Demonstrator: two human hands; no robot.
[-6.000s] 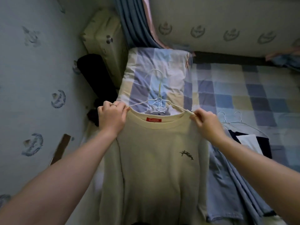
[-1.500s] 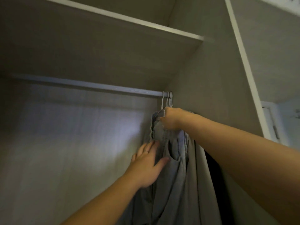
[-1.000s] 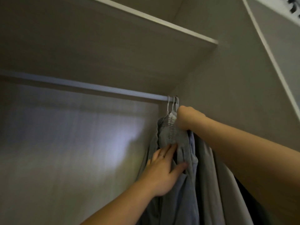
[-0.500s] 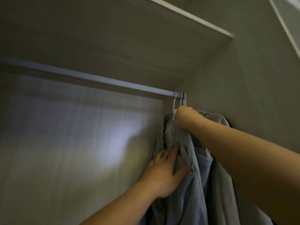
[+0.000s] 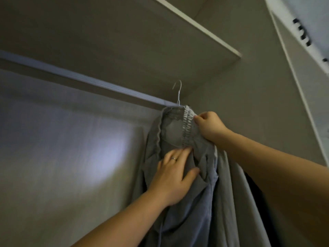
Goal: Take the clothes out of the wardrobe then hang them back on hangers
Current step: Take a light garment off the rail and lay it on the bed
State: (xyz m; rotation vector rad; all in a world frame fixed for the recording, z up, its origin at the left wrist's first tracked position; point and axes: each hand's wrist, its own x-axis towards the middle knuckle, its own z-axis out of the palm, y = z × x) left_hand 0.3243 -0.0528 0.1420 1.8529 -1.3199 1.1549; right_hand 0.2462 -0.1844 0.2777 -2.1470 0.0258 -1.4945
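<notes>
Grey trousers (image 5: 170, 129) with an elastic waistband hang on a white wire hanger (image 5: 178, 93) at the right end of the wardrobe rail (image 5: 89, 82). The hanger's hook stands above the rail, off it. My right hand (image 5: 208, 127) grips the waistband and hanger top just below the hook. My left hand (image 5: 175, 175) lies with spread fingers against the trousers' cloth lower down. Behind them hang another grey garment (image 5: 235, 202) and a dark one (image 5: 258, 198), mostly hidden by my right arm.
A shelf (image 5: 195, 27) spans the wardrobe right above the rail. The wardrobe's side wall (image 5: 249, 104) stands close on the right of the hanging clothes. The rail runs bare to the left, with the back panel (image 5: 71, 157) behind it.
My right hand has lifted the front hanger with the grey trousers, so its hook now stands above the rail instead of hanging on it. My left hand stays on the cloth.
</notes>
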